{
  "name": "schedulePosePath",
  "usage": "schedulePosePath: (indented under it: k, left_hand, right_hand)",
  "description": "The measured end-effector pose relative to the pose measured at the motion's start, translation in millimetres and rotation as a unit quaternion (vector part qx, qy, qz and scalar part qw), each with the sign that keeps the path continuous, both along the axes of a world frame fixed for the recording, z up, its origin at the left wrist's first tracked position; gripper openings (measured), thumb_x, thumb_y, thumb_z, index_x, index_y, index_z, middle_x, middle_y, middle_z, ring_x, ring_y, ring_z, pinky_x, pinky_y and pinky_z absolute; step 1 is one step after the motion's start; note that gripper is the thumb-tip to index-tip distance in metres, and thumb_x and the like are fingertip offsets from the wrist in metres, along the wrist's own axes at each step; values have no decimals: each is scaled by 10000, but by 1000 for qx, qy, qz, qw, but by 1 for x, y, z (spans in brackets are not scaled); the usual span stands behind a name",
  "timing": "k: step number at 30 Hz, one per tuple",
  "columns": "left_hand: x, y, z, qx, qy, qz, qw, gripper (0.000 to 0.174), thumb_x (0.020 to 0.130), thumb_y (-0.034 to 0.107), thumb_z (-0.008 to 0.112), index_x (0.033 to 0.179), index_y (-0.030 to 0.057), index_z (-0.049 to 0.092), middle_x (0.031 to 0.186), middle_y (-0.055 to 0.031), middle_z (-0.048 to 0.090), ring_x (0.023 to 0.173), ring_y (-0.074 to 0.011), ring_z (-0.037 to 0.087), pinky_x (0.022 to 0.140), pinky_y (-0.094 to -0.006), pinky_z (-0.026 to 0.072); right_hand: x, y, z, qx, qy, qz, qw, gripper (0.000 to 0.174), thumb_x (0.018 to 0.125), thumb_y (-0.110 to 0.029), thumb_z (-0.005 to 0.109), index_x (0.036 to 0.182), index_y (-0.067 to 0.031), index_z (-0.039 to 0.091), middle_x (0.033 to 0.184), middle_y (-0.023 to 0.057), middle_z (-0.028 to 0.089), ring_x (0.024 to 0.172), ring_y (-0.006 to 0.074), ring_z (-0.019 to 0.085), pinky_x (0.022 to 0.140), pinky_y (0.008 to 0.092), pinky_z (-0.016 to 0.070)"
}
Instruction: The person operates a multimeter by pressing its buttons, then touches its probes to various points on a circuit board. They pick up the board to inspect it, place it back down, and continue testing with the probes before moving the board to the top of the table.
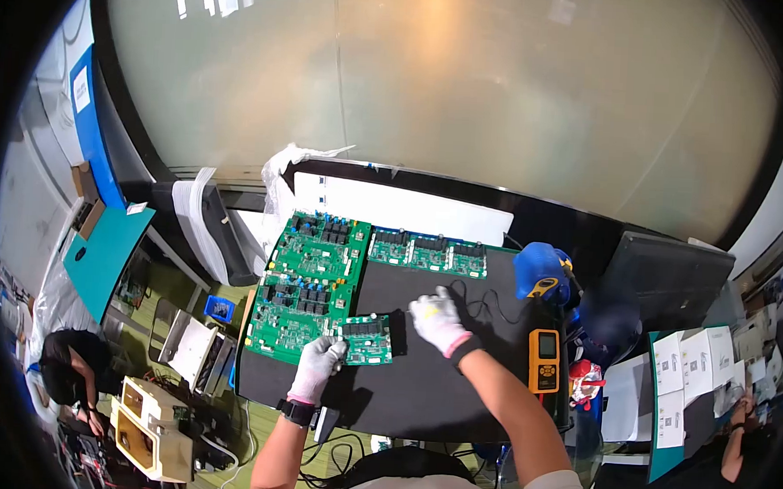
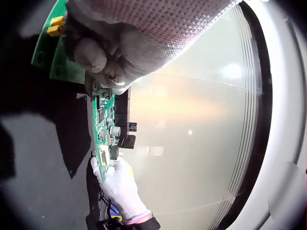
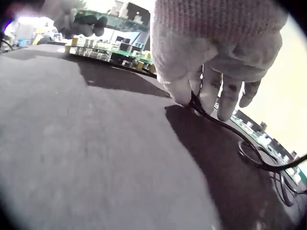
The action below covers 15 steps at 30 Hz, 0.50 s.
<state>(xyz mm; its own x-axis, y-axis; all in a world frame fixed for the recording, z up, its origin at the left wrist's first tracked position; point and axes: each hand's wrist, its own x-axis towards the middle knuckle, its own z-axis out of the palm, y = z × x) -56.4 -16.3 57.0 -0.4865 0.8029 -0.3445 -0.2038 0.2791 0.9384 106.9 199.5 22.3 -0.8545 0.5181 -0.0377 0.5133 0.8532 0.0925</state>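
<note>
My gloved left hand [image 1: 319,365] grips a small green circuit board [image 1: 367,341] by its left edge. In the left wrist view, fingers curl at one end of this board [image 2: 103,127], which stands edge-on with black blocks and a white connector. To the board's right, my gloved right hand [image 1: 438,318] is over the black mat [image 1: 454,398]. A thin black cable [image 3: 230,127] is pinched between its thumb and fingers in the right wrist view. Large green boards [image 1: 315,258] lie beside the left hand, partly overlapped by the small board in the head view.
Several small boards [image 1: 426,253] are lined up at the mat's back edge. A yellow handheld meter [image 1: 545,363] lies at the right, below a blue object with yellow parts [image 1: 541,266]. A dark monitor [image 1: 669,277] stands back right. Other people sit at both sides.
</note>
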Motion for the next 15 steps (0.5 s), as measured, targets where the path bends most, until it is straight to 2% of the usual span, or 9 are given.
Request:
schedulePosePath:
  k: [2,3,4,7,10,11,13,14,15]
  left_hand:
    - [3,0,-4,-10,11,-4,1000,168,878,183,601,886,16,600,625,44,521,486,-25,438,447,-179,344]
    - [5,1,-3,-16,22,-14,1000,192,880,188,599,918,0,608,624,37,531,493,-29,448,458,-184,360]
    - [10,1,1,-11,25,-11,1000,212,880,188,601,938,-16,605,646,25,549,500,-38,463,461,-195,369]
    - [19,4,4,-22,17,-18,999,228,887,192,597,946,-29,601,681,16,563,523,-46,468,489,-205,393]
    - [29,14,-4,-12,34,-50,998,218,893,190,583,946,-21,600,681,12,565,535,-51,475,504,-216,407]
    - [34,18,-7,-6,48,-59,997,215,893,189,581,942,-19,602,676,8,566,537,-54,479,507,-220,411]
    - [42,28,-13,-5,61,-66,996,213,891,191,578,929,-17,603,667,-4,571,545,-60,495,517,-229,422]
    - [46,31,-13,-6,63,-67,996,215,889,196,578,921,-15,604,662,-12,575,554,-67,510,525,-237,430]
    - [50,35,-12,-7,50,-63,997,223,885,204,582,911,-15,607,657,-13,577,552,-70,514,526,-243,432]
  right_hand:
    - [30,3,17,-10,38,-48,998,135,782,-214,551,852,-137,637,806,76,635,787,255,637,761,408,480]
    - [42,4,28,-20,26,-89,996,135,780,-220,555,831,-125,637,801,84,635,777,262,637,669,383,505]
    - [58,11,21,-13,55,-82,995,138,780,-219,556,836,-120,635,795,88,627,754,271,634,650,393,509]
    - [86,12,26,-89,53,-142,984,189,772,-228,577,920,-118,619,929,91,597,955,278,572,813,405,463]
    - [91,3,30,-58,121,-117,984,304,746,-187,633,1038,-107,604,984,100,592,986,282,552,871,408,443]
    - [86,-1,30,-62,119,-110,985,304,746,-187,633,1038,-107,604,984,100,592,986,282,552,871,408,443]
    - [72,-11,30,-115,259,-87,955,299,779,-149,609,1074,-99,600,1036,102,597,1046,293,523,917,403,413]
    - [67,-17,29,-100,258,-85,957,300,830,-132,564,1126,-86,573,1035,87,609,943,247,588,825,382,479]
    - [62,-20,28,-105,256,-75,958,300,830,-132,564,1126,-86,573,1035,87,609,943,247,588,825,382,479]
